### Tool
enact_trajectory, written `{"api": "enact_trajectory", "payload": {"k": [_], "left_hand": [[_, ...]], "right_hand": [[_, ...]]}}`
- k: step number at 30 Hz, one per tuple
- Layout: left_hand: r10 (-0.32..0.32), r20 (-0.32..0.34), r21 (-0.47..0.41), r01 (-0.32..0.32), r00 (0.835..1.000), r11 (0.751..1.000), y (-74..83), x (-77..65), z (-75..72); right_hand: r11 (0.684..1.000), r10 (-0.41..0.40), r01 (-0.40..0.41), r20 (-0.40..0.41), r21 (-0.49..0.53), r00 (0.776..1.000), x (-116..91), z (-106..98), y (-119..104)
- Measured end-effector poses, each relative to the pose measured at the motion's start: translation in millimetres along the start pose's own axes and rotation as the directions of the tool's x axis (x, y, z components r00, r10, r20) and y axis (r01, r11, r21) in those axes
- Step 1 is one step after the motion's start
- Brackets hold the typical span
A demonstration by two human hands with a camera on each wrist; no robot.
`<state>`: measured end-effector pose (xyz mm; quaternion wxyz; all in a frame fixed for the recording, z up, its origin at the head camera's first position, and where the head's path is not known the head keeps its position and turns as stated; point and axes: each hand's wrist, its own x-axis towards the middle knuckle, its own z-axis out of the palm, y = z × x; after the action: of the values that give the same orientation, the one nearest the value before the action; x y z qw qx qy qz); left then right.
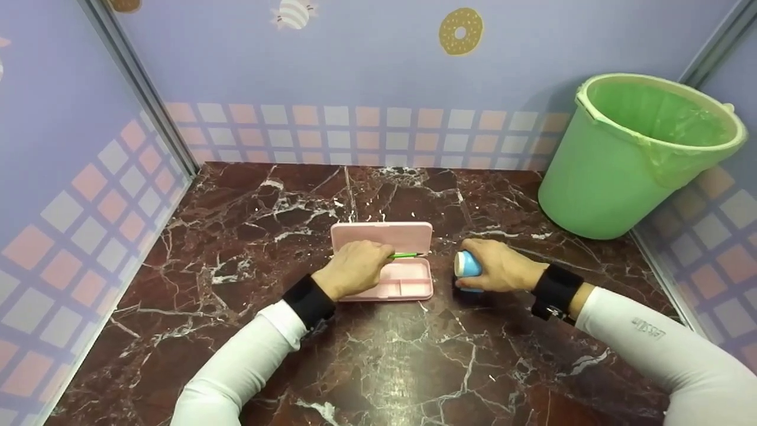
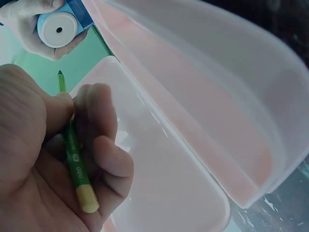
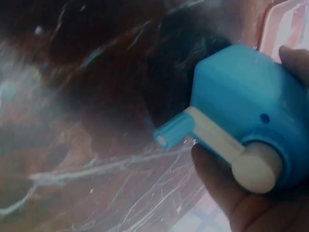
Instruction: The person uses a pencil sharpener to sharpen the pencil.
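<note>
A green pencil (image 2: pixel 75 154) is pinched between the thumb and fingers of my left hand (image 1: pixel 358 266), its dark tip pointing right in the head view. Below that hand lies a pink pencil case (image 1: pixel 417 287), lid raised at the back, with divided compartments in its base. My right hand (image 1: pixel 502 266) grips a blue pencil sharpener (image 1: pixel 471 266) just right of the case. In the left wrist view the sharpener's round white front with its small hole faces the pencil tip, a gap between them. A white crank with a blue knob (image 3: pixel 174 130) sticks out at the sharpener's rear.
A green bin (image 1: pixel 603 171) with a liner stands at the back right corner. Tiled-pattern walls (image 1: pixel 366 130) enclose the dark marble tabletop (image 1: pixel 378 367) at the back and sides. Small white bits lie behind the case.
</note>
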<state>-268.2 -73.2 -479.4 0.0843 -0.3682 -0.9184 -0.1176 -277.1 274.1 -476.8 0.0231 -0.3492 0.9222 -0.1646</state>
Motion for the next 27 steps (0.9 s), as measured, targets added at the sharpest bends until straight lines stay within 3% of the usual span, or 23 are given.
{"api": "enact_trajectory", "payload": {"k": [9,18,27], "left_hand": [[0.030,0.086,-0.048,-0.026,0.996,0.998,14.9,11.0,2.4],[0.018,0.133,-0.133,0.000,0.991,0.991,32.0,22.4,14.7],[0.036,0.170,-0.085,-0.022,0.985,0.996,38.7,30.8,22.7]], "right_hand": [[1.000,0.031,-0.031,-0.009,0.000,0.999,-0.4,2.7,-3.2],[0.999,0.052,-0.052,-0.041,0.011,0.998,0.7,3.1,-6.0],[0.997,0.074,-0.074,-0.041,0.011,0.996,2.1,4.9,-9.0]]}}
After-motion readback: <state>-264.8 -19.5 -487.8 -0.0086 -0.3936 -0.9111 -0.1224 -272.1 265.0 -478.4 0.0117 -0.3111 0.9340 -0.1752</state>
